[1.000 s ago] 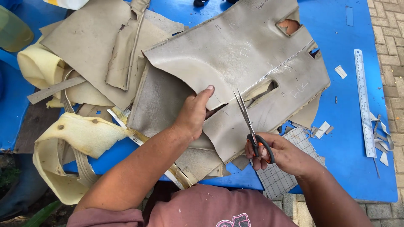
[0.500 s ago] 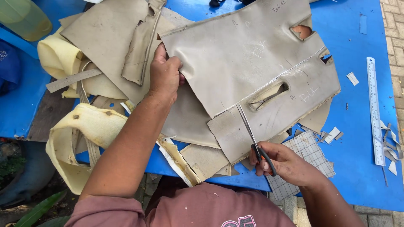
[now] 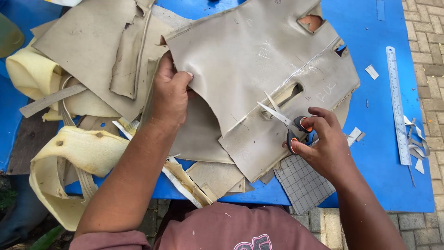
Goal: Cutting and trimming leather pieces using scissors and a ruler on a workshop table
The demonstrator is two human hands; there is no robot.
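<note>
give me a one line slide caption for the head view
Left hand grips a beige leather sheet while the right hand works scissors on it over a blue table.

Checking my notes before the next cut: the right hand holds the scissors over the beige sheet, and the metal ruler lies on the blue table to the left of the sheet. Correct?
Not quite. The head view shows the metal ruler lying to the right of the beige sheet, on the blue table. The rest holds: the right hand holds the scissors over that sheet.
</note>
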